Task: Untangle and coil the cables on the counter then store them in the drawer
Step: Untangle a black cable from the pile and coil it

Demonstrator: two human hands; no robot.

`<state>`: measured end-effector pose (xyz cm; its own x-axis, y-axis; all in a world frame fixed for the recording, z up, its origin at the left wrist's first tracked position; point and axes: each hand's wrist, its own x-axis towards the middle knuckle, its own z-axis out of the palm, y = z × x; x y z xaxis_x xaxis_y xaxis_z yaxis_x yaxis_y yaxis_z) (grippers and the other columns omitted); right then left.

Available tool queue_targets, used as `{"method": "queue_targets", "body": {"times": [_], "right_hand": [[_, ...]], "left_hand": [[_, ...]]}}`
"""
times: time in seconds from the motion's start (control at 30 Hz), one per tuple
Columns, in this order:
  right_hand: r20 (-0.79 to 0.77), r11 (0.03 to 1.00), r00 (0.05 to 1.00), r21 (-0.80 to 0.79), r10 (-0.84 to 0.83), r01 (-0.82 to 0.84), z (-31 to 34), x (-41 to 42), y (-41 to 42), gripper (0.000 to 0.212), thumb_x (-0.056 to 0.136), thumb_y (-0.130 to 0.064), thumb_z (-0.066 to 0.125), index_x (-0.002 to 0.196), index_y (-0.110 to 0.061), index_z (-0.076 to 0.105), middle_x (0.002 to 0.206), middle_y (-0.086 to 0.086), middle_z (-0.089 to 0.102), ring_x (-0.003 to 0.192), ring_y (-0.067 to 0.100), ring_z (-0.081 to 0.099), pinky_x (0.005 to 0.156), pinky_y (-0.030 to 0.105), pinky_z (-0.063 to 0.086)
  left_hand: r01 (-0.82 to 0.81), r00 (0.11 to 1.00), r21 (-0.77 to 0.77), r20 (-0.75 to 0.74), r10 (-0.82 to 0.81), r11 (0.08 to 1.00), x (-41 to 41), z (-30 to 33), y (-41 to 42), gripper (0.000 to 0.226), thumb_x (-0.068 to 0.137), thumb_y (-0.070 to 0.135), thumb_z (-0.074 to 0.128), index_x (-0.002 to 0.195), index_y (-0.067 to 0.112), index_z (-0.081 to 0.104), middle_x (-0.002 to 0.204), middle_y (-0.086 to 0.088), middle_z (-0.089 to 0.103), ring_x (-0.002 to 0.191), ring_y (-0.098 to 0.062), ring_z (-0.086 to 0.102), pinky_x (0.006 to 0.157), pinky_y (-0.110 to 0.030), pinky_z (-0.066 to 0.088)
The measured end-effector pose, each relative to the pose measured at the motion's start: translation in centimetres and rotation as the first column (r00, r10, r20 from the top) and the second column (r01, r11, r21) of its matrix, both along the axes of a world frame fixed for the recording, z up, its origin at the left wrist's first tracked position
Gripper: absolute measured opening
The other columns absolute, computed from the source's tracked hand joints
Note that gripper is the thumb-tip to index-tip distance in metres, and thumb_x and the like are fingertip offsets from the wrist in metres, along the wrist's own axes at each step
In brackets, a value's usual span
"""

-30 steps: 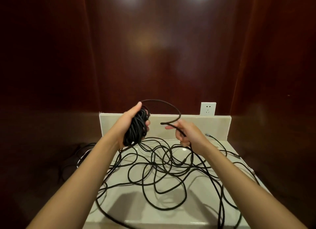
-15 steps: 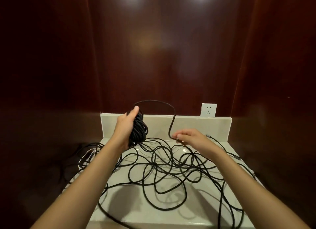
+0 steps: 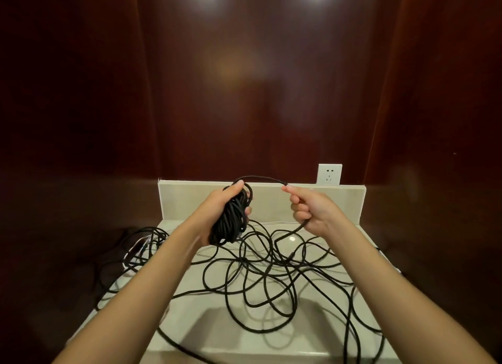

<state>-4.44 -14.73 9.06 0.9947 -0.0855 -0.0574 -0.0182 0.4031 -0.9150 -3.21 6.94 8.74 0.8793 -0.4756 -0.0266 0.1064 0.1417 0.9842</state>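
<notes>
Much of the black cable [image 3: 271, 276] lay sprawled in loose tangled loops across the pale counter [image 3: 190, 333], so coiling seemed partway done; no drawer was visible. Raised at the far edge, the left hand [image 3: 217, 209] clasped a thick wound bundle [image 3: 232, 219]. Just right of it, the right hand [image 3: 312, 209] pinched the strand arching between them, fingers curled around it.

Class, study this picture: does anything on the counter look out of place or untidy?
Yes. Loose black cable sprawls in crossing loops over the counter, and some strands spill off its left edge. Only the coil in the left hand is tidy.
</notes>
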Motion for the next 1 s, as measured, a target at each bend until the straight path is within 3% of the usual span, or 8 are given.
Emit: {"method": "queue_targets", "body": {"times": [0.23,0.37,0.5,0.57,0.7,0.83,0.93,1.0], "right_hand": [[0.078,0.849,0.993,-0.517,-0.083,0.112,-1.8,-0.3,-0.2,0.028,0.089,-0.04,0.071,0.091,-0.012,0.075,0.061,-0.001,0.045,0.046,0.007,0.029,0.041,0.019,0.02],[0.204,0.568,0.979,-0.806,0.008,0.164,-2.9,-0.8,1.7,0.031,0.096,-0.042,0.058,0.086,-0.022,0.079,0.062,0.003,0.064,0.066,0.013,0.062,0.064,0.026,0.043],[0.187,0.502,0.98,-0.856,0.069,0.128,-3.9,-0.8,2.2,0.04,0.097,-0.037,0.057,0.061,-0.027,0.072,0.075,0.008,0.075,0.094,0.019,0.07,0.079,0.024,0.047],[0.171,0.468,0.98,-0.877,0.101,0.105,-4.4,-0.7,2.5,0.035,0.097,-0.036,0.056,0.074,-0.022,0.078,0.071,0.008,0.074,0.091,0.022,0.07,0.077,0.019,0.045],[0.141,0.415,0.976,-0.908,0.167,0.06,-4.7,-0.6,3.4,0.037,0.099,-0.037,0.054,0.085,-0.015,0.08,0.069,0.01,0.073,0.089,0.017,0.071,0.085,0.026,0.051],[0.078,0.523,0.966,-0.85,0.246,-0.064,-4.4,-1.2,3.4,0.027,0.098,-0.034,0.058,0.091,-0.017,0.077,0.057,0.0,0.062,0.043,0.002,0.045,0.049,0.018,0.034],[-0.018,0.623,0.966,-0.761,0.256,-0.179,-4.6,-1.2,1.7,0.026,0.095,-0.028,0.064,0.091,-0.005,0.074,0.057,0.001,0.054,0.044,0.008,0.031,0.043,0.02,0.024],[-0.046,0.598,0.956,-0.771,0.289,-0.218,-4.5,-1.1,0.3,0.024,0.094,-0.021,0.066,0.083,0.0,0.067,0.056,0.0,0.05,0.047,0.009,0.032,0.043,0.02,0.024]], "left_hand": [[0.165,0.983,-0.174,0.109,-0.148,0.971,-0.9,0.3,-0.7,0.031,0.088,0.025,0.065,0.112,0.007,0.061,0.078,-0.005,0.058,0.065,-0.016,0.058,0.055,-0.037,0.058],[-0.258,0.96,-0.267,0.04,0.278,0.928,0.2,0.0,-1.7,0.019,0.096,0.02,0.064,0.1,0.001,0.062,0.084,-0.015,0.065,0.069,-0.028,0.07,0.062,-0.048,0.061],[-0.542,0.824,-0.221,0.05,0.564,0.811,1.8,-1.7,-2.0,0.023,0.095,0.019,0.066,0.09,-0.002,0.066,0.091,-0.028,0.071,0.084,-0.043,0.073,0.075,-0.062,0.058],[-0.593,0.788,-0.233,0.027,0.615,0.771,2.1,-2.0,-1.9,0.022,0.094,0.02,0.067,0.092,-0.003,0.066,0.087,-0.024,0.069,0.078,-0.037,0.07,0.075,-0.052,0.059],[-0.494,0.869,-0.434,-0.287,0.404,0.754,2.5,-1.9,-2.2,0.025,0.098,0.019,0.058,0.101,-0.005,0.064,0.095,-0.022,0.072,0.076,-0.029,0.073,0.085,-0.048,0.058],[-0.482,0.871,-0.611,-0.414,0.265,0.629,3.7,-1.4,-0.9,0.028,0.103,0.03,0.051,0.089,0.008,0.059,0.075,-0.007,0.063,0.064,-0.018,0.063,0.08,-0.036,0.055],[-0.622,0.774,-0.59,-0.367,0.516,0.514,4.1,-0.3,0.7,0.016,0.1,0.022,0.061,0.091,0.01,0.063,0.078,-0.002,0.068,0.068,-0.015,0.067,0.071,-0.031,0.059],[-0.707,0.641,-0.505,-0.162,0.75,0.495,4.3,0.1,1.6,0.015,0.098,0.019,0.064,0.087,0.01,0.064,0.076,-0.002,0.069,0.068,-0.015,0.069,0.066,-0.032,0.059]]}}
